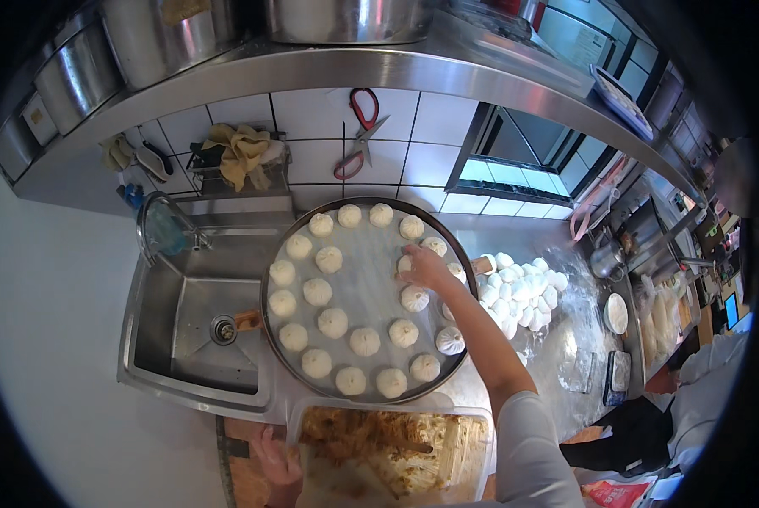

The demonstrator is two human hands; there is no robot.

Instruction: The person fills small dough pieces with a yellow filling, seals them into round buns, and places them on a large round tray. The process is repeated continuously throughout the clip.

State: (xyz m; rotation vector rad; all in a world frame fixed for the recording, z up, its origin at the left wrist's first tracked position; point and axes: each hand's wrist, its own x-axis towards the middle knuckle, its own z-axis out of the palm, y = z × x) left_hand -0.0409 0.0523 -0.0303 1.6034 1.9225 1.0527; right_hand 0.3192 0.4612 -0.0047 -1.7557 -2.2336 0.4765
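Kitchen: white-tiled wall (312, 114) behind, steel shelf (379, 68) overhead with big pots, red-handled scissors (358, 135) hung on the tiles.
Tabletop: floured steel tabletop (566, 339), stretched to the right past a heap of raw buns (519, 292).
Sink: steel basin (197, 326) at left, tap above, partly covered by the tray's edge.
Tray: wide round steamer tray (358, 212), lined pale, ringed with shaped buns set apart from one another.
Tub: clear plastic tub (388, 449) of shredded filling at the near edge, just below the tray.
Right hand: right hand (422, 264) reached over the tray's right side, fingers together and curled on a bun (407, 264) near the rim, partly hidden under the palm.
Left hand: left hand (278, 461) low at the tub's left corner, touching it; fingers mostly out of sight, so grip could not be told.
Handling: judged light, soft, slightly tacky, easily dented; best taken low around the base, never by the pleated top.
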